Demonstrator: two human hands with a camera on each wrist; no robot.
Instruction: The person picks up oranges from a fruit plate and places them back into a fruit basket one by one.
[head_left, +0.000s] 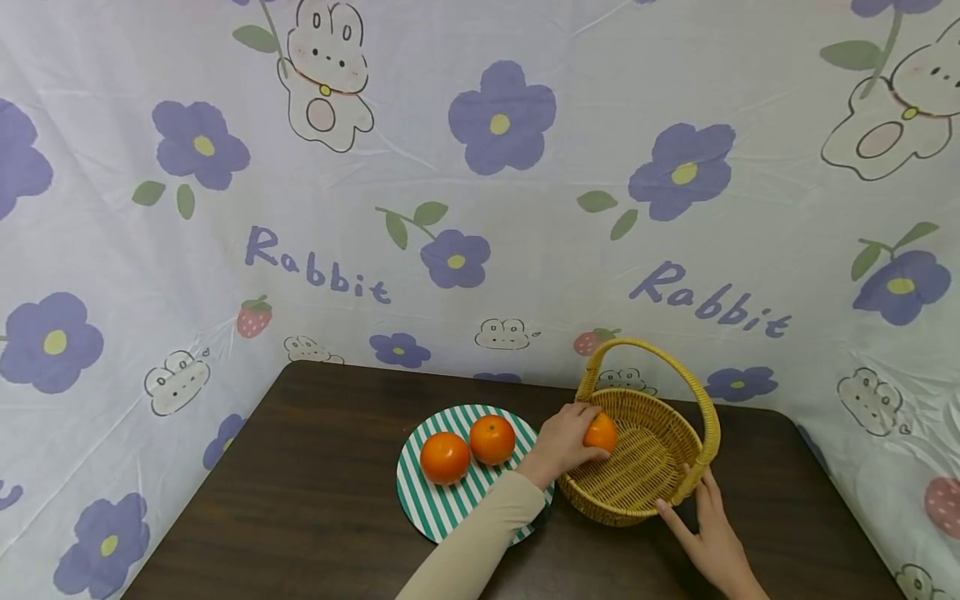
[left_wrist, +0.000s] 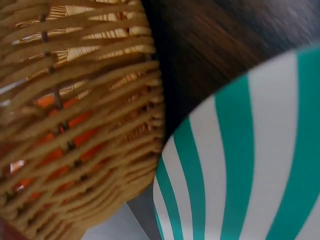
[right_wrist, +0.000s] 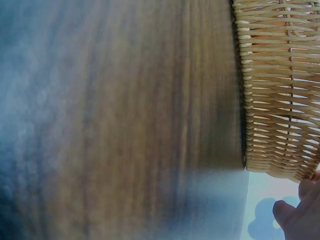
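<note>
My left hand (head_left: 566, 442) reaches over the near-left rim of a yellow wicker basket (head_left: 637, 483) and grips an orange (head_left: 601, 433) inside it. In the left wrist view that orange (left_wrist: 75, 135) shows through the weave of the basket wall (left_wrist: 115, 110). On the basket's right side, my right hand (head_left: 708, 533) holds the rim by the foot of the arched handle (head_left: 708, 408). The right wrist view catches part of the right hand (right_wrist: 302, 215) at the basket's edge (right_wrist: 280, 100). Two more oranges, one left (head_left: 446, 458) and one right (head_left: 492, 439), lie on a striped plate (head_left: 427, 508).
The green-and-white plate stands just left of the basket, partly under my left forearm. Both stand on a dark brown wooden table (head_left: 300, 500). A white cloth (head_left: 420, 333) printed with flowers and rabbits hangs behind the table and along its sides.
</note>
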